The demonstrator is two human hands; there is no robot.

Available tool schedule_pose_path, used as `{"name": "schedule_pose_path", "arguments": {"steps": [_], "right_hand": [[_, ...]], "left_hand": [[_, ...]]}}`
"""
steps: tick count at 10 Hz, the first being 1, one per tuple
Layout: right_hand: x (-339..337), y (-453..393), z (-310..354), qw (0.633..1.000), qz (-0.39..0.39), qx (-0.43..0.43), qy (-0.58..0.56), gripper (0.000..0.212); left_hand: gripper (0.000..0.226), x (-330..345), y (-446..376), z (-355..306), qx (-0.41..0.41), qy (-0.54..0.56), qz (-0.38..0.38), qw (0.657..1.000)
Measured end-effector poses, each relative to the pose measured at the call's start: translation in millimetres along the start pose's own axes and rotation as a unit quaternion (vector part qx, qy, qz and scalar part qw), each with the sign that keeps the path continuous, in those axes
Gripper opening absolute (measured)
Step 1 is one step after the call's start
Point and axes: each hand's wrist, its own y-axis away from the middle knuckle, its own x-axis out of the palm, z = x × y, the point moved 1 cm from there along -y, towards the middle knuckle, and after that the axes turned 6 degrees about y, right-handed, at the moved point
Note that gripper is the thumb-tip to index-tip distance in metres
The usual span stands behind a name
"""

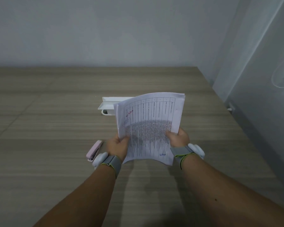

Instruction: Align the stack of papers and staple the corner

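Note:
A stack of printed papers [150, 123] with a table of text is held up above the wooden table [56, 125], bowed slightly. My left hand [117, 145] grips its left edge and my right hand [179, 137] grips its right edge, thumbs on the top sheet. The sheets look close to even at the top right corner. A pale pink stapler [94, 150] lies on the table just left of my left wrist, untouched.
A white plastic tray [111, 104] stands on the table behind the papers, partly hidden by them. The table's far edge meets a grey wall; its right edge runs along a wall with a white cable [230, 107].

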Motion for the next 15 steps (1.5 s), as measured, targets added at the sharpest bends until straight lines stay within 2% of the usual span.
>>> {"name": "schedule_pose_path", "arguments": {"steps": [2,3,4,5,6,7,8,9,10,11,12,13,14,15], "right_hand": [[4,-10,2,0.998,-0.016,-0.019,0.057,0.018],[5,-15,8,0.992,-0.018,-0.046,0.117,0.018],[4,-21,14,0.982,0.01,-0.061,0.18,0.022],[3,-25,17,0.973,0.04,-0.06,0.218,0.026],[2,-28,14,0.97,0.057,-0.051,0.229,0.028],[0,-30,7,0.963,0.093,-0.027,0.251,0.028],[-1,-30,0,0.969,0.088,-0.004,0.232,0.025],[0,-31,-5,0.966,0.104,0.011,0.236,0.026],[0,-30,-6,0.967,0.11,0.012,0.23,0.026],[-1,-30,-7,0.965,0.116,0.015,0.233,0.027],[-2,-33,-7,0.966,0.118,0.02,0.23,0.027],[-3,-36,-8,0.966,0.118,0.03,0.227,0.031],[-3,-37,-8,0.969,0.112,0.029,0.218,0.032],[-2,-37,-9,0.969,0.111,0.025,0.218,0.03]], "left_hand": [[0.008,-2,-10,1,-0.002,-0.02,0.023,1.0],[0.011,-10,-21,3,-0.027,-0.042,0.06,0.997],[0.042,-26,-36,10,-0.088,0.002,0.108,0.99],[0.052,-42,-53,22,-0.115,0.021,0.075,0.99],[0.036,-60,-67,40,-0.067,-0.034,-0.046,0.996],[0.034,-79,-71,51,-0.028,-0.217,-0.099,0.971],[0.046,-93,-78,67,-0.016,-0.384,-0.032,0.923],[0.053,-97,-80,82,-0.025,-0.433,-0.01,0.901],[0.042,-98,-86,85,-0.032,-0.421,-0.017,0.906],[0.014,-99,-87,82,-0.043,-0.417,-0.035,0.907],[0.02,-92,-83,83,-0.036,-0.412,-0.065,0.908],[0.023,-88,-85,85,-0.069,-0.458,-0.048,0.885],[0.03,-86,-84,79,-0.099,-0.406,-0.046,0.907],[0.044,-76,-81,66,-0.107,-0.279,-0.111,0.948]]}}
